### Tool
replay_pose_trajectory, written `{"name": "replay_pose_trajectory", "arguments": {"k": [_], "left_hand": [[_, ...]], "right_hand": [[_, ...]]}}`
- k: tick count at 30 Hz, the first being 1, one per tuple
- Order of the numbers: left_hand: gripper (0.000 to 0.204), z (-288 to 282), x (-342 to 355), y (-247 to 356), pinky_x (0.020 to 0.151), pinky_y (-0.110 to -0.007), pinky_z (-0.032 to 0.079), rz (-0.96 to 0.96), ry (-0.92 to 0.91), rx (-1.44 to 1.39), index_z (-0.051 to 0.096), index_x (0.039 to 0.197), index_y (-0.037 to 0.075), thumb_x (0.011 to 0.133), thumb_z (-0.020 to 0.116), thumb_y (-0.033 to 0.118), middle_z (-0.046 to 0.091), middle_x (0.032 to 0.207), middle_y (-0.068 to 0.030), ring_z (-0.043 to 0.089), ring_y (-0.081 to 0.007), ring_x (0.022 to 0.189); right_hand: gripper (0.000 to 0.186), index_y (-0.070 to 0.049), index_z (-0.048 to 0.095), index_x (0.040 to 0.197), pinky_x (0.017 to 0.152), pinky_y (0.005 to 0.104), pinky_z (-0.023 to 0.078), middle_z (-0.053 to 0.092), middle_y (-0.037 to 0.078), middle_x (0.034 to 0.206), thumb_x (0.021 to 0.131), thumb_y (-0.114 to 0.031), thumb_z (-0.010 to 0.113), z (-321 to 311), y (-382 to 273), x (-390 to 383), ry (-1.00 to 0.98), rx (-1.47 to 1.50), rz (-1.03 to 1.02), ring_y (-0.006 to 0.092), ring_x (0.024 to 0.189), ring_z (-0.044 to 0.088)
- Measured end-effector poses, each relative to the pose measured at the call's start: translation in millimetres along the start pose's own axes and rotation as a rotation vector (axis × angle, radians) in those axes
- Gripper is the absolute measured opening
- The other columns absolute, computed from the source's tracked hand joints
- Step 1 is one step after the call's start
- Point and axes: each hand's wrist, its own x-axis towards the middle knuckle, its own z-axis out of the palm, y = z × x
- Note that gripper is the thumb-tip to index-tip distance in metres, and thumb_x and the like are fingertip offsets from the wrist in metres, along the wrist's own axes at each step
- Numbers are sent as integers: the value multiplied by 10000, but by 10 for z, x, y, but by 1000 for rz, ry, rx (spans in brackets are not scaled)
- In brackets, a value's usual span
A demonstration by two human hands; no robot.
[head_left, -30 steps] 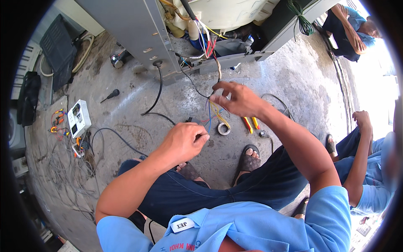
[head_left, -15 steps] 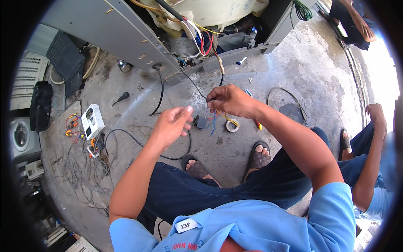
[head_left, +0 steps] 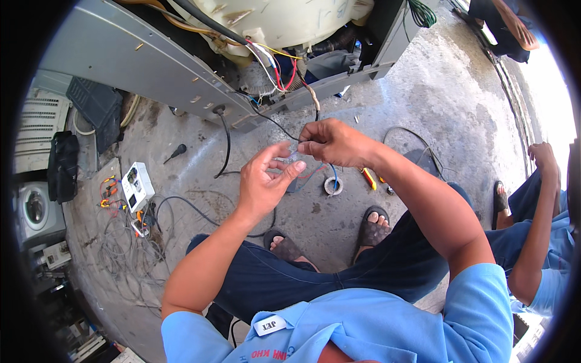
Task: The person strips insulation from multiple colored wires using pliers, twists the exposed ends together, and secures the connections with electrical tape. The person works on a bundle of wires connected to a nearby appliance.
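My right hand (head_left: 330,142) pinches dark wires (head_left: 290,134) beside the lower front of an opened grey appliance (head_left: 157,60), with blue and red wires (head_left: 334,174) hanging below the fingers. My left hand (head_left: 272,175) is just left of it, palm turned inward, fingers apart and slightly curled, holding nothing visible. Inside the appliance are a cream tub (head_left: 281,21) and loose red, white and yellow wires (head_left: 283,85). Below my hands a roll of tape (head_left: 328,189) lies on the floor; yellow-handled pliers (head_left: 369,179) lie right of it.
A white meter box (head_left: 138,186) and tangled cables (head_left: 124,254) lie on the concrete floor (head_left: 181,260) at left, near a black bag (head_left: 62,166) and a washing machine (head_left: 37,209). A co-worker (head_left: 538,242) squats at my right; another person (head_left: 502,27) is at the upper right.
My right hand has closed on the wires. My left hand has opened and moved up and right toward it. The view has shifted, bringing the washing machine at left into sight.
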Motion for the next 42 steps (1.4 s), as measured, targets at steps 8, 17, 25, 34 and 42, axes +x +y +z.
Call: {"name": "replay_pose_trajectory", "arguments": {"k": [8,17,25,34,42], "left_hand": [[271,-71,68,-125,632,-243,472,-23,-167,116,720,960,-10,948,679,258,670,833,-39,615,-96,754],[217,-142,134,-174,550,-279,422,180,-214,177,675,843,-7,929,673,192,623,762,-68,555,-143,625],[213,-481,166,-270,606,-271,482,186,-333,229,686,867,-25,934,659,175,660,859,-74,607,-139,730],[264,-188,157,-35,648,-272,480,96,-311,273,672,1014,-12,952,659,244,628,808,-54,618,-120,757],[246,-509,343,-425,681,-266,510,42,-145,239,628,1045,7,998,595,247,646,906,-39,633,-111,795]], "right_hand": [[183,-5,625,925,619,285,422,548,-14,699,959,-183,651,-56,-92,-3,-25,-39,-8,85,677,493],[181,-8,632,922,627,281,405,539,-21,693,952,-184,657,-193,-131,-42,-82,-79,8,82,678,486],[196,-5,667,996,686,320,466,639,56,768,939,-193,661,-352,72,17,70,-319,-82,138,735,574],[211,6,663,999,674,339,472,641,86,752,928,-193,661,-229,-120,25,-34,-247,-78,159,708,575],[258,10,668,1037,713,359,498,672,137,793,927,-223,655,-457,-76,-35,59,-310,-44,218,754,641]]}}
